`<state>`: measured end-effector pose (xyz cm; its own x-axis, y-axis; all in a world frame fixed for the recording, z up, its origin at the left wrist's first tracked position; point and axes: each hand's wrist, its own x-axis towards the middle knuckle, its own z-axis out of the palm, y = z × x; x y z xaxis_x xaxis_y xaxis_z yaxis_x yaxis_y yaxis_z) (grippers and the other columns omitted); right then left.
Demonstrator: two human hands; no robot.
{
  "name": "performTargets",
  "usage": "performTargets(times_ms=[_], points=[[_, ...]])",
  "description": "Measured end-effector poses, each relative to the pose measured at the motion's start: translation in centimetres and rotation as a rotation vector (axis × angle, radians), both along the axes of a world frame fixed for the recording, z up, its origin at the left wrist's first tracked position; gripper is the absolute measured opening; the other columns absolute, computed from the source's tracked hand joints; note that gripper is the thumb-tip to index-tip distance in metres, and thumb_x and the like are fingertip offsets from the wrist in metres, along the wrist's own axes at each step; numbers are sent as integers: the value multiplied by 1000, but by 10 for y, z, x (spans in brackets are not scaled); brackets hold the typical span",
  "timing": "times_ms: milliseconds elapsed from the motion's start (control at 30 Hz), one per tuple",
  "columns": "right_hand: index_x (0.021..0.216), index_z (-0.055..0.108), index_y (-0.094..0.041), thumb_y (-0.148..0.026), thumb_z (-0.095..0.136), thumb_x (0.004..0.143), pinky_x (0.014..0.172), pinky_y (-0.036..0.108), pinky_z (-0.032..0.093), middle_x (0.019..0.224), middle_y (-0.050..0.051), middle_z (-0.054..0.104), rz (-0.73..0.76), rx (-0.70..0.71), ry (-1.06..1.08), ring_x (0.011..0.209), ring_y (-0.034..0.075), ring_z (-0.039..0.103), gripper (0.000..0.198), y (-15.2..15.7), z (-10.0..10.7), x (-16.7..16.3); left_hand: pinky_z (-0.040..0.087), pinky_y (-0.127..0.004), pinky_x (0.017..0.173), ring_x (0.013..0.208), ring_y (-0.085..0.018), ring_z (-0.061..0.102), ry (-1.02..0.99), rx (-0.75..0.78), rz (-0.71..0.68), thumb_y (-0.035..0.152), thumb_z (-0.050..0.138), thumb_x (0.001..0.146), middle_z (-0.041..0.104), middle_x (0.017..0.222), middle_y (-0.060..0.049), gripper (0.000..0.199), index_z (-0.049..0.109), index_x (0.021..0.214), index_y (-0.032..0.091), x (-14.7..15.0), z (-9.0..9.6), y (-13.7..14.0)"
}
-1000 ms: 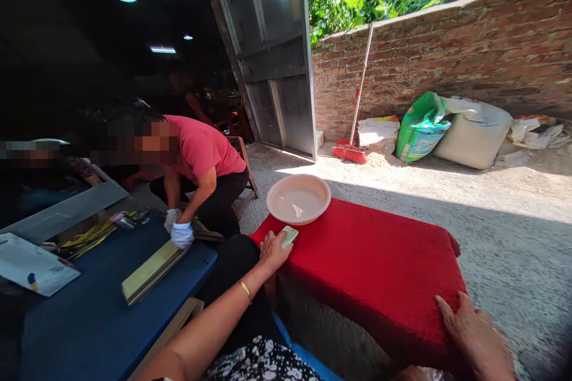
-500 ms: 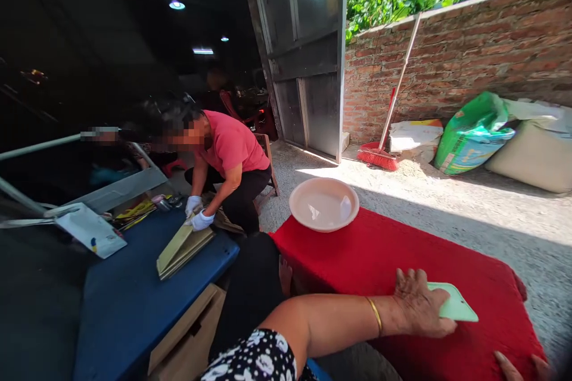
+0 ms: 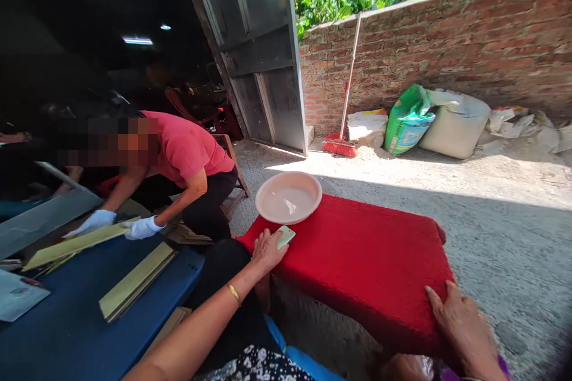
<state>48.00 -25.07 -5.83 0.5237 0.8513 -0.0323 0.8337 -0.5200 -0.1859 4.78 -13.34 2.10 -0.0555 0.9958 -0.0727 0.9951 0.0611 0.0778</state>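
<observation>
One scraper held at the near edge of a red cloth

The wearer's left grip (image 3: 267, 250) is closed around a pale green scraper (image 3: 286, 237), whose flat end points away to the right over the left part of a red cloth (image 3: 357, 256). It cannot be seen whether the scraper touches the pile. A gold bracelet (image 3: 233, 294) circles that wrist. The right grip (image 3: 462, 315) holds no tool; its fingers are parted and lie on the cloth's near right corner.

The cloth covers a low table. At its far left corner, just beyond the scraper, stands a pale pink basin (image 3: 308, 202) with a bright reflection inside.

To the left is a blue table (image 3: 75, 321) bearing a stack of yellowish strips (image 3: 136, 281). Behind it a co-worker in a red shirt (image 3: 187, 146) bends low, white gloves (image 3: 143, 228) on a separate long strip (image 3: 80, 247).

Farther out, a metal door (image 3: 268, 53) stands open. A red-headed broom (image 3: 343, 148) leans against a brick wall (image 3: 438, 59), with a green sack (image 3: 409, 122) and a beige sack (image 3: 460, 125) side by side to its right.
</observation>
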Motion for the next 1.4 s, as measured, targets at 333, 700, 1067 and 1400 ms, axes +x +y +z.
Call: performTargets(times_ms=[333,700,1067,1400], points=[[146,42,-8,-47,26,105,92,46,51,120,22,62,-57,-156,-22,107,38,66,59,2,24,-16,42,-41,97,113,-28,54,-201,-11,-466,55,60,87,58,118,-8,44,62,125,32,172,2,-11],[143,47,-6,-48,26,102,89,50,53,113,25,65,-4,-77,-53,97,38,69,62,1,2,-4,40,-49,100,116,-32,50,-240,-44,-660,56,57,87,52,128,-11,50,58,130,31,246,-24,-2],[139,50,-6,-51,22,102,89,49,52,112,27,65,-27,-76,-16,98,39,69,65,3,10,-7,40,-38,97,115,-27,54,15,-8,-47,47,57,92,58,119,-8,48,55,137,32,28,-13,7],[135,57,-12,-47,42,94,88,56,53,118,26,64,24,-26,16,100,41,68,56,-1,10,-2,43,-43,96,110,-30,53,-202,33,-540,59,58,87,56,119,-10,50,58,127,29,185,-9,-16]])
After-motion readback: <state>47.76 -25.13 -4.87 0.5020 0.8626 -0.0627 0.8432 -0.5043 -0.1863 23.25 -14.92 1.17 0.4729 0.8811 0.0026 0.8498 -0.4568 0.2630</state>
